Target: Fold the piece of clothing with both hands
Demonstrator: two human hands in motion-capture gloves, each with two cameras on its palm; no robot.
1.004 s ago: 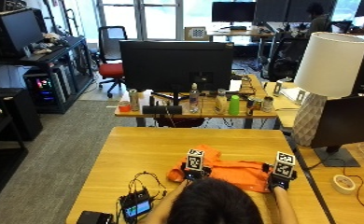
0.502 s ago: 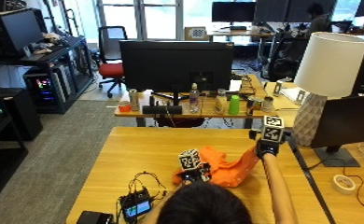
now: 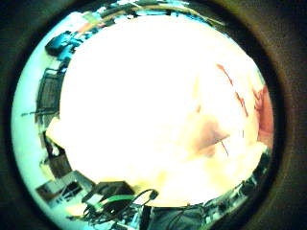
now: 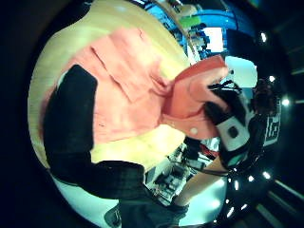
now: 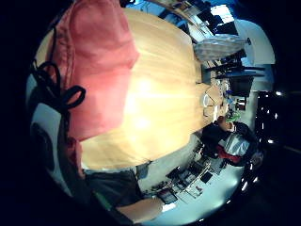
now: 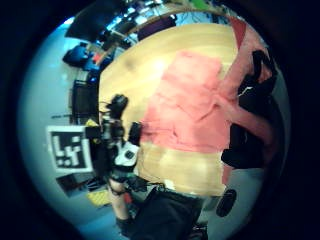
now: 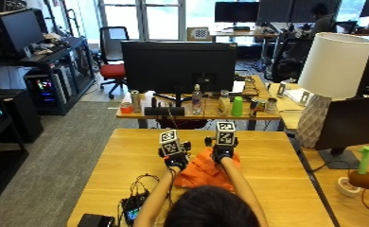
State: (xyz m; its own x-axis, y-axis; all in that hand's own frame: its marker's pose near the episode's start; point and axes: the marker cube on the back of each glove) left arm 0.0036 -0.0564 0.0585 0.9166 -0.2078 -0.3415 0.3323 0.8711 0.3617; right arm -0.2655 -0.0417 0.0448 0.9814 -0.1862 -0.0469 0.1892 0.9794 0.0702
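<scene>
While bunched at lower centre on pale wooden table (image 7: 109, 156), soft orange cloth garment (image 7: 200, 174) pinched by left hand (image 7: 176, 161) and right hand (image 7: 222, 154).

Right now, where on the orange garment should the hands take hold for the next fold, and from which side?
Probably its far edge, from above: the orange garment lies bunched on the table, and the left hand and right hand are both at that edge, the right pinching a raised flap. Holding the two far corners would let it spread out.
</scene>
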